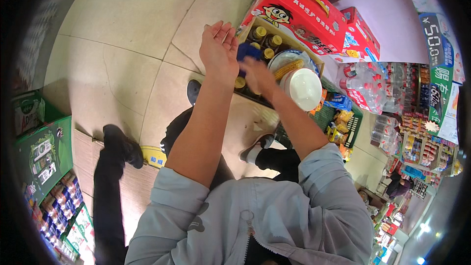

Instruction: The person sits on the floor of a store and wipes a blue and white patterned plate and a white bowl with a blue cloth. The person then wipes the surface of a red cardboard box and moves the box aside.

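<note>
My left hand [219, 49] is raised beside a cardboard box [320, 65], palm up with its fingers a little curled and nothing in it. Close by, my right hand [256, 75] is blurred by motion over that box. A dark blue thing [250, 52], perhaps a cloth, shows just beyond its fingers; whether they grip it is unclear. Yellow-capped bottles [273, 39] stand in the box. On its right side are a blue-and-white plate [279, 58], a corn cob [289, 69] and a white bowl [305, 89].
Red milk cartons [294, 11] stand behind the box. A green plastic basket [353, 125] with snack packets [338, 129] lies to the right, near shrink-wrapped drink bottles [362, 82]. Another person's black-clad leg [108, 191] rests on flattened cardboard [86, 154] at left. Stocked shelves line the far right.
</note>
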